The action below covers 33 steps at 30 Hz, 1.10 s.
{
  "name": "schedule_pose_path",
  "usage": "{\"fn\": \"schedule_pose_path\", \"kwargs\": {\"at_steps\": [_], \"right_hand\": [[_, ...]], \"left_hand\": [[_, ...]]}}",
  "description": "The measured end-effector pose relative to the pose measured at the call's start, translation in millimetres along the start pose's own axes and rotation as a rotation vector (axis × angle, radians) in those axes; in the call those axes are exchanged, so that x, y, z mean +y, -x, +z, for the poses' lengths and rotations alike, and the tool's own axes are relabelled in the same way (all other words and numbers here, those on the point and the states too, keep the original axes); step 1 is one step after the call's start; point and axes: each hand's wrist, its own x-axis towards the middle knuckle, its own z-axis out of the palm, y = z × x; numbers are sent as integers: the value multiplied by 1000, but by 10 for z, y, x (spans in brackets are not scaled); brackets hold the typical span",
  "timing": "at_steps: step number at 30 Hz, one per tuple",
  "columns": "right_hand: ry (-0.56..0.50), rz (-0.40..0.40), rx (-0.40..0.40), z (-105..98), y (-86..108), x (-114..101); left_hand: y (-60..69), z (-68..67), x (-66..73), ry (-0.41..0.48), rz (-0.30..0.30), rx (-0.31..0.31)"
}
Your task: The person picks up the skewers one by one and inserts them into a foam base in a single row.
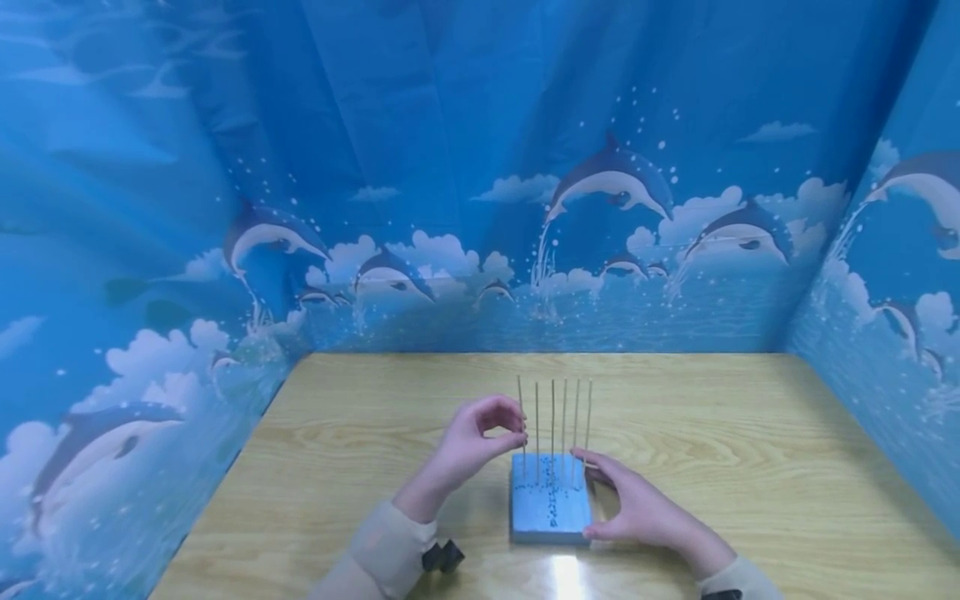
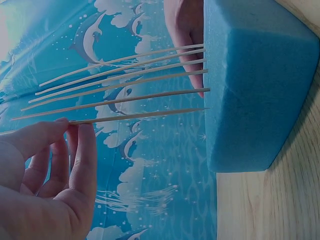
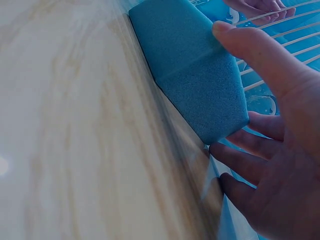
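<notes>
A blue foam block (image 1: 532,515) sits on the table, its top marked with many small dark holes. Several thin wooden skewers (image 1: 553,417) stand in a row across its far part. With thumb and fingertips, my left hand (image 1: 468,437) pinches the leftmost skewer (image 2: 140,115). That skewer's pointed end meets the block's top edge in the left wrist view; whether it is in the foam I cannot tell. My right hand (image 1: 637,504) holds the block from the right, thumb at the near corner and fingers along the far side, as the right wrist view also shows.
The wood-grain table (image 1: 360,425) stretches around the block on all sides. Blue sheets printed with dolphins (image 1: 611,179) rise behind the table and along its left and right sides. The skewers stick up well above the block, close to both hands.
</notes>
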Motion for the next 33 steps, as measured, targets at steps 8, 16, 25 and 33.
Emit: {"fn": "schedule_pose_path", "kwargs": {"at_steps": [8,16,25,33], "right_hand": [[-4,-2,1,1,2,17],[3,2,6,8,-3,24],[8,-37,7,3,-12,2],[12,-31,14,10,4,3]], "left_hand": [[8,26,-8,-12,-2,-7],[21,32,-20,-23,17,-14],[40,46,-19,-55,13,-23],[28,51,-60,-56,40,-56]]}}
